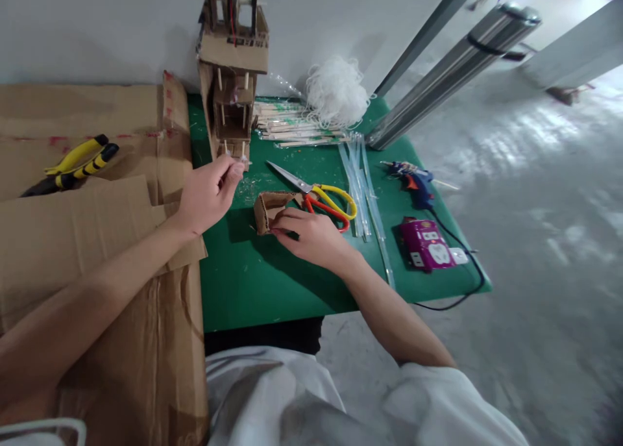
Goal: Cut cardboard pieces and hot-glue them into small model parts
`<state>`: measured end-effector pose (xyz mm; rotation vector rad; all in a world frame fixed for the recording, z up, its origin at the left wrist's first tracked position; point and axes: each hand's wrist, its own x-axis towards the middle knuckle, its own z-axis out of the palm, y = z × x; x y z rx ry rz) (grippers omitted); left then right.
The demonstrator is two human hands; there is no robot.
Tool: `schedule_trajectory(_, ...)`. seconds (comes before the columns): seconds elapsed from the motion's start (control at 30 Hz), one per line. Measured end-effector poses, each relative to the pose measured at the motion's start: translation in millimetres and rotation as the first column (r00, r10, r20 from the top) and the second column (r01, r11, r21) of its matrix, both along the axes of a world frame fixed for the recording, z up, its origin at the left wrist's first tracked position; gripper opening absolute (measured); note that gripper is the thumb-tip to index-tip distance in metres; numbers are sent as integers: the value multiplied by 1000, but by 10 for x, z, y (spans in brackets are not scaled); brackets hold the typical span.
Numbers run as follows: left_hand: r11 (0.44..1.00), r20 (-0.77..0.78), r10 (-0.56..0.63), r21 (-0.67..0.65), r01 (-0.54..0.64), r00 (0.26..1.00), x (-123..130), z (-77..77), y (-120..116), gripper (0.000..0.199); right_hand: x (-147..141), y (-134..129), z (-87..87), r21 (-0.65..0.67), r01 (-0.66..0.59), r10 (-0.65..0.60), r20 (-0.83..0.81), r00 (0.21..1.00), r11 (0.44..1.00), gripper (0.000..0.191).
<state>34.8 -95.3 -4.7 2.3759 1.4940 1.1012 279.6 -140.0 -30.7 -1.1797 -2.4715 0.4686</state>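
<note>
My right hand [311, 236] grips the near right edge of a small open cardboard box [263, 213] between thumb and fingers. My left hand [209, 193] is closed in a pinch at the foot of a tall cardboard tower [233, 53]. What its fingertips hold, if anything, I cannot make out. Thin wooden sticks [243, 148] stand at the tower's base, close to those fingertips. On the tower's top are upright cardboard discs and a red string [232, 27]. Scissors [304, 185] with one yellow and one red handle lie just beyond the right hand, blades pointing away to the left.
Clear glue sticks [363, 186], a blue glue gun [418, 185] and a purple power strip [428, 243] lie along the right of the green table [272, 297]. Behind are wooden skewers [292, 126] and white string [335, 95]. Pliers [78, 165] rest on cardboard [73, 238] leftward. A metal post [452, 76] rises right.
</note>
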Motion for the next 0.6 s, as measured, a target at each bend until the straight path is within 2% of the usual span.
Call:
schedule_trajectory(0.07,995,-22,-26,92,28,999,13,18,-48,48,-24,-25,46,14,54,-50,-188,981,998,18)
schedule_trajectory(0.13,987,-72,-65,144,75,995,52,57,-122,52,-65,-64,117,-49,126,-135,-395,909,991,17)
schedule_trajectory(0.2,974,-153,-130,163,154,980,111,102,-209,54,-118,-114,205,-204,126,-222,-566,794,971,21)
schedule_trajectory(0.27,955,-248,-192,174,238,950,171,140,-288,54,-171,-165,281,-366,27,-287,-679,675,930,29)
schedule_trajectory(0.37,937,-306,-229,188,295,924,224,179,-355,53,-220,-227,320,-502,-148,-359,-766,533,852,29)
schedule_trajectory(0.47,931,-316,-260,167,324,912,227,203,-366,51,-240,-262,285,-581,-248,-445,-781,438,775,23)
schedule_trajectory(0.53,930,-325,-291,125,346,900,219,205,-352,51,-241,-277,265,-615,-262,-495,-770,403,744,23)
schedule_trajectory(0.6,935,-335,-296,88,343,894,209,186,-321,52,-211,-304,270,-624,-225,-527,-766,368,749,23)
